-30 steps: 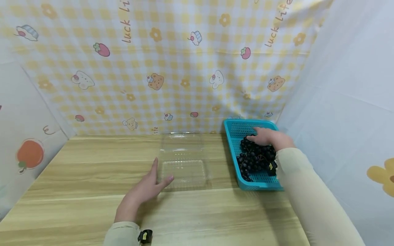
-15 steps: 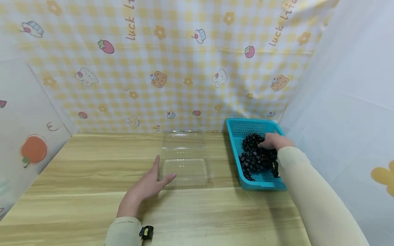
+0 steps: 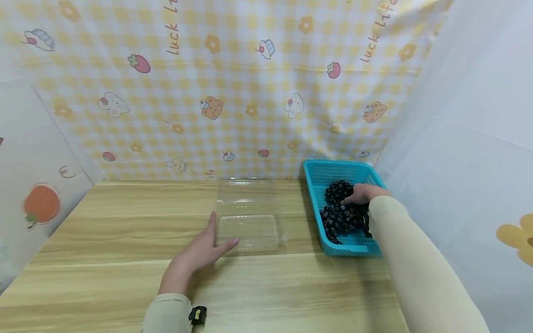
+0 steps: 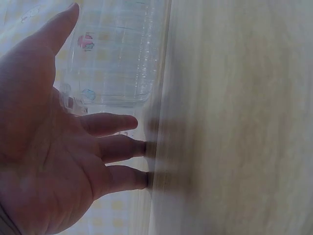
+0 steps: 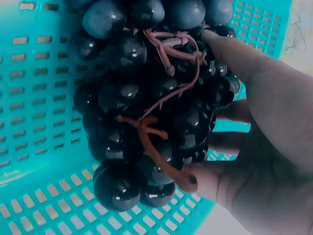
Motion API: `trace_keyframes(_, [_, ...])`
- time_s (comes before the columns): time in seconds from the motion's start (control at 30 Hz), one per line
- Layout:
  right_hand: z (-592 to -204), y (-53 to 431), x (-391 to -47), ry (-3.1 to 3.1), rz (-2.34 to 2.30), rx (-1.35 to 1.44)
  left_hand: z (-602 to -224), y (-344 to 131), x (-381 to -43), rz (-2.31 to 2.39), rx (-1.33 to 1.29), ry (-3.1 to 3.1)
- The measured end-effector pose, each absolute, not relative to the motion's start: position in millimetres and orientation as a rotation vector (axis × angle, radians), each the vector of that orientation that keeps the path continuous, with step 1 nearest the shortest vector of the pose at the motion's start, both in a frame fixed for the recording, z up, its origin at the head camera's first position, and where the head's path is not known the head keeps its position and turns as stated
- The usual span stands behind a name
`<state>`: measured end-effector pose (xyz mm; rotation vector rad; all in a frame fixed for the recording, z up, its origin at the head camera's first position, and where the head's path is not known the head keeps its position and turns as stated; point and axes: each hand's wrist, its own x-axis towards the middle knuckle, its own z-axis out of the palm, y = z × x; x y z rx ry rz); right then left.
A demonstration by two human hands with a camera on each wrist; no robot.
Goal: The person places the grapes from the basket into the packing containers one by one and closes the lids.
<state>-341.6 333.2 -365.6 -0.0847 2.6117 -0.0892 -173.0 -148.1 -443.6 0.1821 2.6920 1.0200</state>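
In the head view a clear plastic clamshell box lies with its lid spread open on the table. My left hand is at its left side, thumb and fingers extended; the left wrist view shows the hand beside the box, its palm bare. To the right, bunches of dark grapes lie in a blue plastic basket. My right hand reaches into it. In the right wrist view, thumb and fingers curl round one side of a grape bunch with a brown stem.
The wooden table ends at a yellow checked cloth hanging behind it. A white sheet hangs close on the right, past the basket. Another pale sheet closes off the left.
My right hand has come down from above the grapes and closed in on them, moving slightly toward me inside the basket. My left hand stays by the clamshell box.
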Motion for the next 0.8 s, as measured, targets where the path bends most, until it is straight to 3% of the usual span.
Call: trace_keyframes(0.8, [-388, 342, -328, 2.626, -0.164, -0.160, -446, -151, -175, 0.981, 0.199, 2.698])
